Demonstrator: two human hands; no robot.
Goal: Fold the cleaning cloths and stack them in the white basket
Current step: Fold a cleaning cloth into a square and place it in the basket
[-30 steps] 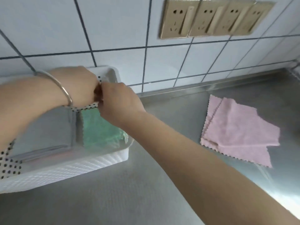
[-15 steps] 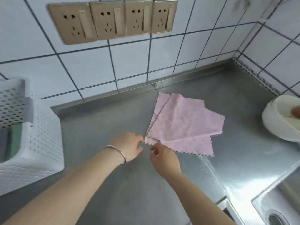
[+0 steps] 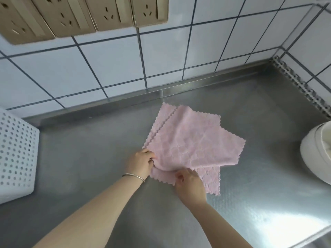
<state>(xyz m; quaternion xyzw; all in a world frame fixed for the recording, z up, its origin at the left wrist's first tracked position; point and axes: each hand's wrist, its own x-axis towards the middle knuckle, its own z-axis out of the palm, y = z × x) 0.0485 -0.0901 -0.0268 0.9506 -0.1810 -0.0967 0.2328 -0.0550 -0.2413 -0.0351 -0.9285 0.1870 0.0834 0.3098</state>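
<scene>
Shiny grey metal covers the whole counter (image 3: 89,158), and bright light bounces off it at the near right. 2 bare arms reach over it from the bottom edge. The left hand (image 3: 140,162) wears a thin silver bangle (image 3: 133,176) on its wrist, and its fingers are pinched shut on the near left corner of the top pink cloth (image 3: 188,140). The right hand (image 3: 190,184) is just beside it, and its fingers are closed on the near edge of the same cloth. That edge is bunched up and lifted a little between the 2 hands. A second pink cloth (image 3: 210,178) lies flat under the first one and peeks out at the near right and along the far left side. Both cloths have zigzag edges and sit in the middle of the counter, touching each other. The white basket (image 3: 16,154) with lots of small round holes stands at the left edge, well apart from the cloths, and what is inside it cannot be seen. A round white pot (image 3: 317,154) sits at the right edge, partly cut off. Behind the cloths the counter turns up into a low metal lip (image 3: 179,90). Above it is a wall of white tiles (image 3: 111,63) with dark lines between them, and it turns a corner at the far right. 4 tan wall sockets (image 3: 80,15) sit in a row at the top left.
</scene>
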